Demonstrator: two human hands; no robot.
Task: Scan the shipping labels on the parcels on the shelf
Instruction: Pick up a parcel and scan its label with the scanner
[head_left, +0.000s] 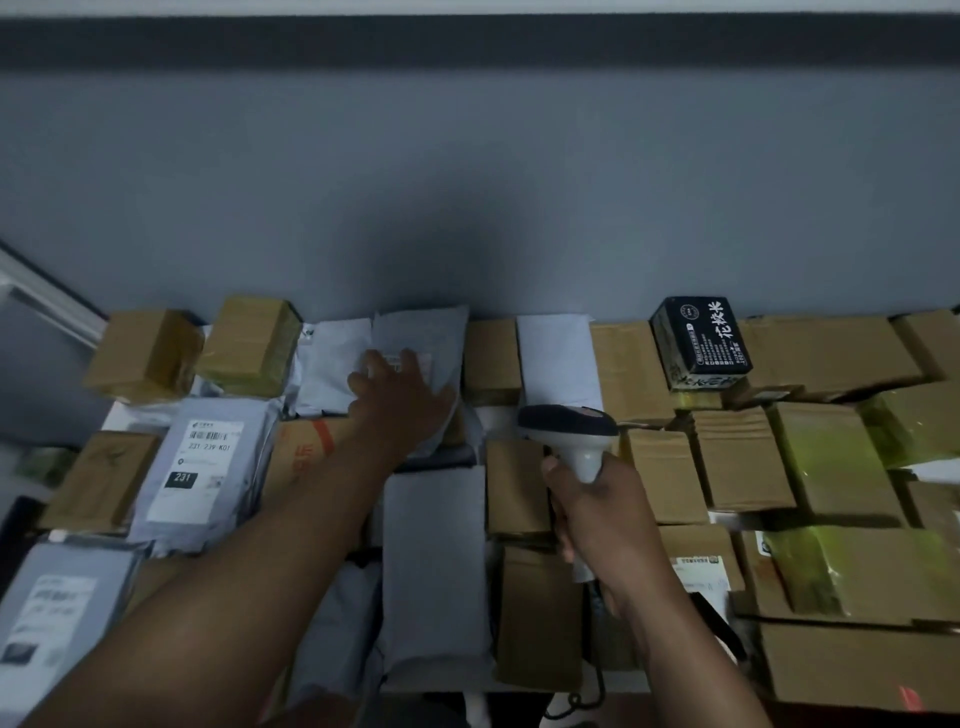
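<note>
Many parcels cover the shelf (519, 685): brown cardboard boxes and grey poly mailers. My left hand (397, 400) reaches to the back row and holds a grey mailer (421, 338) that leans against the wall, with my fingers over its white shipping label (410, 362). My right hand (597, 512) grips the handle of a handheld barcode scanner (569, 428). The scanner's dark head points left toward that mailer. A coiled cable (584, 693) hangs from the scanner below my wrist.
A grey mailer with a label marked 231 (200, 470) lies at the left, another labelled one (52, 618) at the lower left. A black printed box (698, 340) sits on cartons at the back right. Yellow-taped boxes (831, 457) fill the right side. A grey wall rises behind.
</note>
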